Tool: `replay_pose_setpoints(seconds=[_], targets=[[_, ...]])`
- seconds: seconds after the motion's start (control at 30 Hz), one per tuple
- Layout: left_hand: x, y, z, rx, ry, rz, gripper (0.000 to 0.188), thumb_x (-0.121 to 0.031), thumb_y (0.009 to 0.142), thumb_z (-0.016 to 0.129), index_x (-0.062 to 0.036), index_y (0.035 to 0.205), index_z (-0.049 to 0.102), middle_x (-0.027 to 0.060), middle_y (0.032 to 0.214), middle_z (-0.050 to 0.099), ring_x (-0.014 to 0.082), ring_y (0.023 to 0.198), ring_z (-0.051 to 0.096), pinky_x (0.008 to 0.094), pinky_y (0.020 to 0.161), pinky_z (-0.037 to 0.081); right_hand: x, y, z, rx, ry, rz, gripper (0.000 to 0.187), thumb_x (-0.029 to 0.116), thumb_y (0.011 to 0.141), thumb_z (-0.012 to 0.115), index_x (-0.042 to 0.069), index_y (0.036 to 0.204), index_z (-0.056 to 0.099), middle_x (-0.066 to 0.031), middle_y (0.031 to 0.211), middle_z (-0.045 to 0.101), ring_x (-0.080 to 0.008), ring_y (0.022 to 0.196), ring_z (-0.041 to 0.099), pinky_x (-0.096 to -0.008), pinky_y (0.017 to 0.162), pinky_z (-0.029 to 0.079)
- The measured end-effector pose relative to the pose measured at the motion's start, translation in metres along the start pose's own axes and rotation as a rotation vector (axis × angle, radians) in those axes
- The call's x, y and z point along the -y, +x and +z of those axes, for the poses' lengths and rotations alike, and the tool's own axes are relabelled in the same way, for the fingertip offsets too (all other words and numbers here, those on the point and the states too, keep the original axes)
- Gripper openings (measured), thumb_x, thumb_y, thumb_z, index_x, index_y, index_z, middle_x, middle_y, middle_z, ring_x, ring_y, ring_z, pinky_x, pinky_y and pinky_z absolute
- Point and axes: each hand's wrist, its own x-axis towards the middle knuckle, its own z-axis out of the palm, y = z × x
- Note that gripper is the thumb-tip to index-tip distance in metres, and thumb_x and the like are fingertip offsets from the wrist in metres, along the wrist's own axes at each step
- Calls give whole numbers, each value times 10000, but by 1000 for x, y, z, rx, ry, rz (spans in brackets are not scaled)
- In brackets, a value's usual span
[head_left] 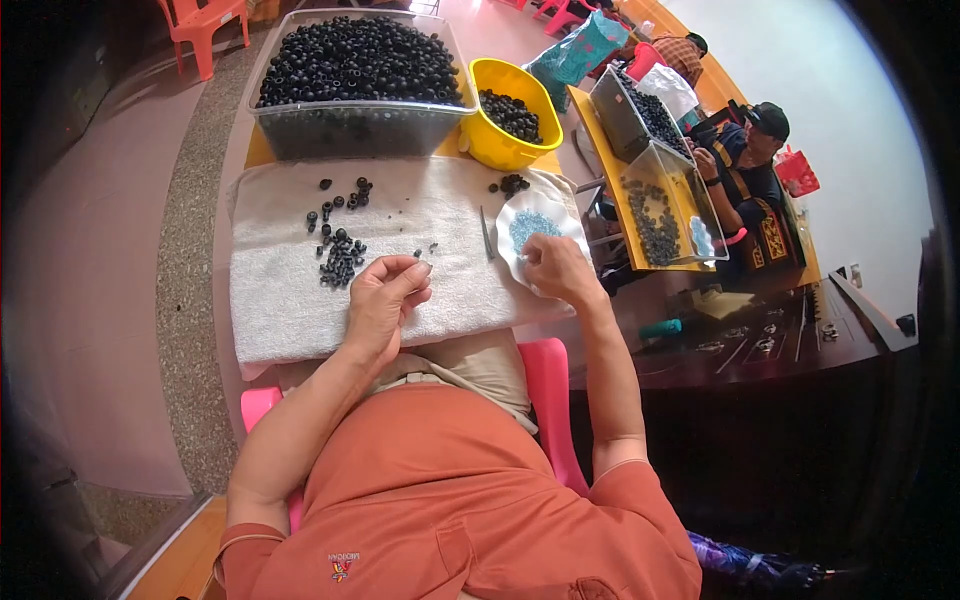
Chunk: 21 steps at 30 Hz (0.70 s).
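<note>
My left hand (382, 305) is closed in a pinch over the middle of a white towel (290, 270). A tiny dark piece (417, 253) shows at its fingertips; I cannot make out whether it is held or lies behind them. At the right, my right hand (562, 268) reaches into a scalloped white dish (506, 216) of small light-blue pieces (530, 222). Its fingers are bent together among them, and what they pinch is hidden. Small black ring-like parts (342, 258) lie loose on the towel beyond my left hand. Tweezers (486, 232) rest left of the dish.
A large clear bin (365, 130) heaped with black parts stands at the table's back, beside a yellow tub (492, 150) with more. A few black parts (511, 185) sit behind the dish. Off to the right, a person in a cap (745, 165) works at another table with clear bins (668, 210).
</note>
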Motion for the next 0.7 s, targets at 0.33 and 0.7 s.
replay_pose_setpoints(seconds=[0.33,0.7], targets=[[0,0,0,2,13,-1,111,-91,884,696,-71,963,621,32,887,674,107,790,642,250,726,556,-5,-4,4,-51,3,-34,201,103,681,676,-14,843,655,-177,741,657,-337,710,661,-381,661,517],[1,-1,1,8,27,11,94,-89,886,693,-65,949,628,27,871,667,103,778,634,249,720,553,-12,-9,13,-188,-48,-143,134,81,661,677,14,723,579,-154,680,613,-333,656,626,-398,616,494]])
